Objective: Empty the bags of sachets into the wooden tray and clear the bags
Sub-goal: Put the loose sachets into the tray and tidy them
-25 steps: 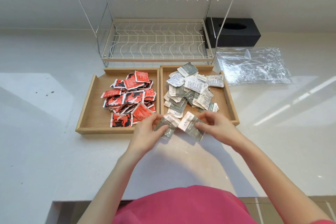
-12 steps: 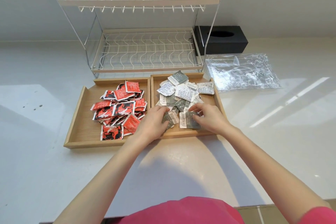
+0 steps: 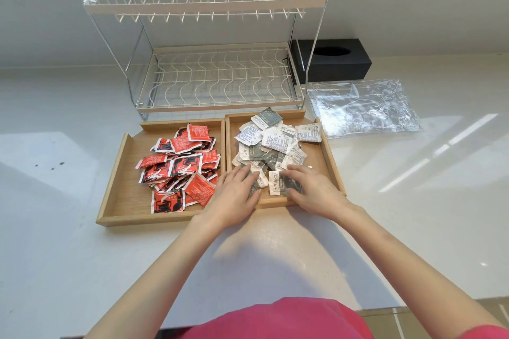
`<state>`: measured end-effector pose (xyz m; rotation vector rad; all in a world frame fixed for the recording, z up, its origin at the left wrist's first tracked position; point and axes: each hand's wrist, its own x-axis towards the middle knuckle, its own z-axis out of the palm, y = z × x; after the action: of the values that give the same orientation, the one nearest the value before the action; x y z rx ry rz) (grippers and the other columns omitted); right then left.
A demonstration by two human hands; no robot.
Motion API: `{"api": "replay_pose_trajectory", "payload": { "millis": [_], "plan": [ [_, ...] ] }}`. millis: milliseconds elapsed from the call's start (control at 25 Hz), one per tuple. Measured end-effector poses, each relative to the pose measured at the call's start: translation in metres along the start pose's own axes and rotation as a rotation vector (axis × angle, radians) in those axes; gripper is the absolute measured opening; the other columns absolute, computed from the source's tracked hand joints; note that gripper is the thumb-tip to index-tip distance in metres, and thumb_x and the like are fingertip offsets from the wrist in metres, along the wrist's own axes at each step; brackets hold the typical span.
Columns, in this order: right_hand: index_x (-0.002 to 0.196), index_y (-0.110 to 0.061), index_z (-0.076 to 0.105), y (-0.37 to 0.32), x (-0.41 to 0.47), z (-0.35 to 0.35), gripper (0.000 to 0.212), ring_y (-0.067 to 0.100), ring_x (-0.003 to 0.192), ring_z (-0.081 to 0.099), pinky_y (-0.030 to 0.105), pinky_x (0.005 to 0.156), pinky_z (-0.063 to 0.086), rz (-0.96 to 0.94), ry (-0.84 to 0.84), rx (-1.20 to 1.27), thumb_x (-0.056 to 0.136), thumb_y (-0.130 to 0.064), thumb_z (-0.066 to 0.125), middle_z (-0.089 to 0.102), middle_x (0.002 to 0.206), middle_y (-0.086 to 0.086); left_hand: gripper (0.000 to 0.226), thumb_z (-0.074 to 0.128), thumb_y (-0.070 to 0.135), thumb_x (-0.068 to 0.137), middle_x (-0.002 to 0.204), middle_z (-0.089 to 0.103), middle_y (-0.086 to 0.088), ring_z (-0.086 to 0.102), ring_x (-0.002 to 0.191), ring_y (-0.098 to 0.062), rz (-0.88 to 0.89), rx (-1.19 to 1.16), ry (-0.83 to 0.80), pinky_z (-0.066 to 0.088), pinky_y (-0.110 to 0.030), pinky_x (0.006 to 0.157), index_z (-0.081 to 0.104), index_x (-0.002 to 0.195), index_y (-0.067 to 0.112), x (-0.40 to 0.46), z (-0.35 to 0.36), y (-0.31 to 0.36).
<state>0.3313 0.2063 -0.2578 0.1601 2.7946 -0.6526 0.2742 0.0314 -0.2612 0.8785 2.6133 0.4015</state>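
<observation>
A two-compartment wooden tray point(image 3: 118, 173) lies on the white counter. Its left half holds a pile of red sachets point(image 3: 181, 165). Its right half holds grey-and-white sachets point(image 3: 275, 140). My left hand point(image 3: 234, 195) rests flat, fingers spread, on the near grey sachets by the divider. My right hand point(image 3: 314, 190) lies palm down on the near right sachets, with one grey sachet point(image 3: 281, 184) showing between the two hands. Neither hand grips anything. Empty clear plastic bags point(image 3: 363, 107) lie flat to the right of the tray.
A white two-tier wire dish rack point(image 3: 217, 80) stands right behind the tray. A black tissue box point(image 3: 333, 63) sits at the back right, behind the bags. Bare counter lies to the left and in front of the tray.
Both hands carried a handful of grey sachets from the counter's near side into the right compartment and now lie flat on them, fingers spread.
</observation>
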Motion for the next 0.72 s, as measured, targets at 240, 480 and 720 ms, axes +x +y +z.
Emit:
{"api": "replay_pose_trajectory", "payload": {
  "millis": [240, 480, 720],
  "plan": [
    [0.139, -0.022, 0.034, 0.015, -0.002, -0.025, 0.054, 0.020, 0.141, 0.023, 0.039, 0.115, 0.021, -0.042, 0.073, -0.022, 0.089, -0.028, 0.050, 0.029, 0.152, 0.004, 0.053, 0.035, 0.034, 0.093, 0.154, 0.017, -0.006, 0.010, 0.143, -0.022, 0.016, -0.014, 0.094, 0.006, -0.038, 0.117, 0.022, 0.142, 0.021, 0.010, -0.012, 0.025],
    [0.143, -0.025, 0.024, 0.064, -0.014, -0.058, 0.059, 0.020, 0.143, 0.017, 0.040, 0.116, 0.017, -0.043, 0.070, -0.031, 0.089, -0.030, 0.048, 0.026, 0.153, 0.000, 0.059, 0.030, 0.039, 0.093, 0.156, 0.004, -0.009, -0.004, 0.144, -0.027, -0.027, 0.164, 0.070, -0.004, -0.046, 0.115, 0.009, 0.144, 0.019, 0.032, -0.003, 0.081],
    [0.144, -0.024, 0.021, 0.129, -0.025, -0.087, 0.059, 0.018, 0.144, 0.011, 0.036, 0.116, 0.012, -0.055, 0.015, -0.064, 0.091, -0.030, 0.046, 0.019, 0.155, -0.001, 0.057, 0.032, 0.036, 0.093, 0.156, 0.006, -0.008, 0.000, 0.144, -0.025, -0.076, 0.127, 0.099, -0.001, -0.044, 0.115, 0.012, 0.143, 0.018, 0.059, 0.019, 0.144]
  ]
}}
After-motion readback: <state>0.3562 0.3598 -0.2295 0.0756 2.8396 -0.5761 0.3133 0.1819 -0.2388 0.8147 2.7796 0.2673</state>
